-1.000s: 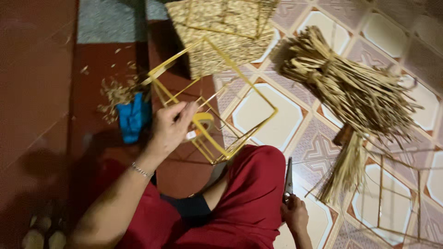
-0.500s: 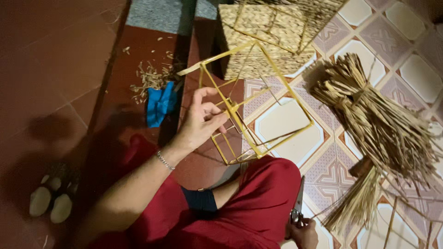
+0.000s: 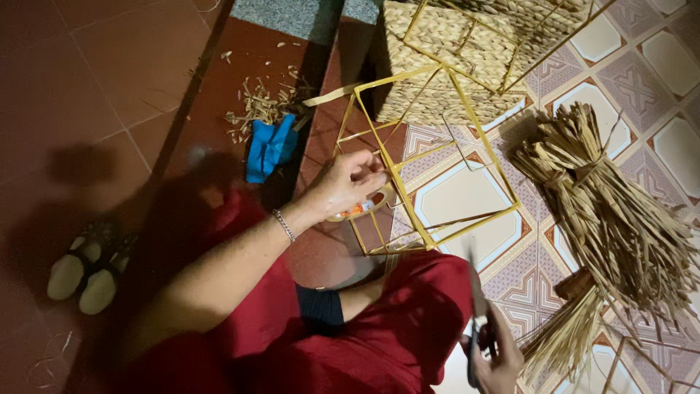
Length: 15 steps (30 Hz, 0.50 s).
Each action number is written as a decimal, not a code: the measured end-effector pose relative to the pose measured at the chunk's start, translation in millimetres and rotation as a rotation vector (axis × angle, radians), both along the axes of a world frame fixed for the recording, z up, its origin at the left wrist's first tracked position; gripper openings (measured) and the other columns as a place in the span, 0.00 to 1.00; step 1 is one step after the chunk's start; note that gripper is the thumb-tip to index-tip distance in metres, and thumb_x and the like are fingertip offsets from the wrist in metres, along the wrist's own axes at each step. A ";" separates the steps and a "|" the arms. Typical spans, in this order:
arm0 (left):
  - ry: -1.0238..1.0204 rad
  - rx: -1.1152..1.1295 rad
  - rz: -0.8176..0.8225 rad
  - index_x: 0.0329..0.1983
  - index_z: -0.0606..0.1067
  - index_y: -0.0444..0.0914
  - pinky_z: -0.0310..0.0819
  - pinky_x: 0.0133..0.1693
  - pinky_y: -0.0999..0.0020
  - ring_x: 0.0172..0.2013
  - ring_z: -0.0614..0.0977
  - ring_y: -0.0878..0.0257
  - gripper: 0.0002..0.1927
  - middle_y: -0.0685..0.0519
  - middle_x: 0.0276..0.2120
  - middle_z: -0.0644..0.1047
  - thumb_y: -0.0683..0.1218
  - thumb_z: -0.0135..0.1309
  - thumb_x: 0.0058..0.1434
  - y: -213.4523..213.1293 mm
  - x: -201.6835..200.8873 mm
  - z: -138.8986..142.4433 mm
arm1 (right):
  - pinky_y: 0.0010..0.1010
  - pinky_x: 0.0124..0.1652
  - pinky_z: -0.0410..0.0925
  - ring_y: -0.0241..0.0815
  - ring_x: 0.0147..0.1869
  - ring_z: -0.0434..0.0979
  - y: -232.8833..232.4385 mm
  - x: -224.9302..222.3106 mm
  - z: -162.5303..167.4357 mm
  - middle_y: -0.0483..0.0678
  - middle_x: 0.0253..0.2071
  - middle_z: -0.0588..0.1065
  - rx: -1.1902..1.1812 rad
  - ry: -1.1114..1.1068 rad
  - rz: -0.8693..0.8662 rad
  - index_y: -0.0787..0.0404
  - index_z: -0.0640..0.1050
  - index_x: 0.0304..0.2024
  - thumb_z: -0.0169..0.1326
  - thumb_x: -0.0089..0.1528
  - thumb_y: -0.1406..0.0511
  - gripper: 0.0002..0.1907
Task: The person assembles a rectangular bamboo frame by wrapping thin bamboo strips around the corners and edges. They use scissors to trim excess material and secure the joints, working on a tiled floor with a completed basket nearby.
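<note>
My left hand (image 3: 348,184) grips a bar of a yellow wire frame (image 3: 467,124) shaped like a box, and also holds a roll of tape (image 3: 355,211) against it. The frame stands on the floor in front of my knee. My right hand (image 3: 496,357) is low at the frame's right, near my red-clothed leg, shut on a pair of scissors (image 3: 475,332) with the blades pointing up. A bundle of dried straw (image 3: 612,219) lies to the right of the frame.
A woven straw basket (image 3: 452,58) with a yellow frame stands behind the wire frame. A blue cloth (image 3: 270,146) and straw scraps (image 3: 259,102) lie on the red step. A pair of sandals (image 3: 84,273) rests at left. Another wire frame (image 3: 649,357) is at bottom right.
The view has shifted, so everything sits more to the right and the sandals show fully. My left hand stays on the wire frame; my right hand still holds the scissors.
</note>
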<state>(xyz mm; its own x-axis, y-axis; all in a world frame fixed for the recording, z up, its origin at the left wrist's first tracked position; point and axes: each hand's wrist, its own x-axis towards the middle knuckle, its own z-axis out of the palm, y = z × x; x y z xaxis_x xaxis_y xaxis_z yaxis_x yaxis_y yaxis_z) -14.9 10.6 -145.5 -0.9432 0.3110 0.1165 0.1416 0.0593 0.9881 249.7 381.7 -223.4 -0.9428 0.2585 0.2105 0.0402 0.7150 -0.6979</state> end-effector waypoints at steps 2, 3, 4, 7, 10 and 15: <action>-0.023 0.055 -0.001 0.41 0.74 0.35 0.67 0.23 0.75 0.24 0.73 0.75 0.09 0.57 0.25 0.76 0.46 0.59 0.68 0.7 3.7 -1.9 | 0.27 0.27 0.66 0.34 0.28 0.72 -15.5 -28.7 25.6 0.45 0.30 0.76 0.040 0.001 0.127 0.59 0.74 0.65 0.69 0.48 0.65 0.41; -0.142 0.089 -0.005 0.42 0.73 0.36 0.65 0.20 0.75 0.22 0.72 0.74 0.09 0.57 0.24 0.76 0.46 0.57 0.67 0.8 6.2 -2.0 | 0.27 0.28 0.68 0.34 0.28 0.73 -22.6 -44.1 37.0 0.46 0.32 0.77 0.076 0.010 0.178 0.59 0.74 0.65 0.69 0.48 0.65 0.40; -0.262 0.123 -0.010 0.42 0.73 0.36 0.63 0.17 0.74 0.19 0.71 0.73 0.09 0.57 0.23 0.75 0.46 0.56 0.66 0.7 8.7 -1.6 | 0.26 0.29 0.69 0.34 0.29 0.74 -29.9 -58.7 46.8 0.47 0.34 0.78 0.110 0.018 0.230 0.59 0.74 0.64 0.68 0.49 0.66 0.39; -0.223 0.109 -0.024 0.44 0.71 0.36 0.67 0.18 0.75 0.21 0.73 0.74 0.08 0.57 0.26 0.76 0.45 0.55 0.67 -1.7 11.3 2.0 | 0.27 0.31 0.70 0.35 0.30 0.75 -47.2 -98.5 71.8 0.49 0.37 0.78 0.150 0.085 0.366 0.59 0.75 0.63 0.67 0.50 0.66 0.38; -0.249 0.137 0.018 0.44 0.71 0.35 0.68 0.17 0.74 0.20 0.73 0.73 0.09 0.55 0.26 0.76 0.44 0.56 0.66 -1.5 12.6 3.2 | 0.28 0.32 0.70 0.36 0.30 0.75 -61.6 -127.4 89.3 0.50 0.36 0.78 0.148 0.112 0.441 0.61 0.75 0.62 0.68 0.49 0.65 0.37; -0.224 0.172 0.025 0.43 0.71 0.35 0.69 0.16 0.74 0.20 0.74 0.72 0.08 0.54 0.25 0.76 0.43 0.55 0.66 2.9 11.6 -4.2 | 0.31 0.34 0.70 0.41 0.30 0.74 -77.7 -148.6 109.5 0.50 0.29 0.75 0.158 0.050 0.486 0.61 0.75 0.63 0.70 0.50 0.61 0.38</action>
<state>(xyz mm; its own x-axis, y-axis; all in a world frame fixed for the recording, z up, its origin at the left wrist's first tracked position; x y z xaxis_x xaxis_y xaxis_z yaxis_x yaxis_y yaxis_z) -3.2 13.5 -149.6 -0.9585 0.2813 -0.0470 -0.0813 -0.1116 0.9904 101.1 304.0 -113.9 -0.9340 -0.2459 0.2593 -0.3537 0.7396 -0.5726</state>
